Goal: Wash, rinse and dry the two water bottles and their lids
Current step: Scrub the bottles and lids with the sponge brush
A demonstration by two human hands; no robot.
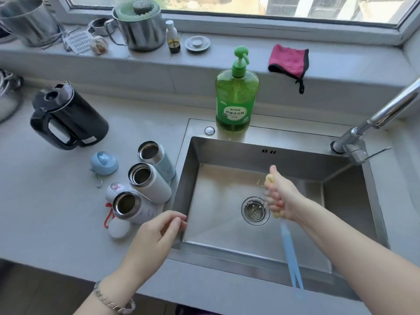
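Note:
Three open steel-lined bottles lie on the counter left of the sink: a pale blue one, a white one and a second white one. Beside them sit a blue lid, a white lid with a red mark and a white lid with a red strap. My right hand squeezes the yellow sponge head of a bottle brush over the basin, and its blue handle points toward me. My left hand hovers at the sink's left rim, fingers loosely curled, holding nothing.
A green dish soap pump bottle stands behind the sink, the faucet at the right. A black kettle sits on the left counter. The sill holds a pink cloth, a steel pot and a sink plug.

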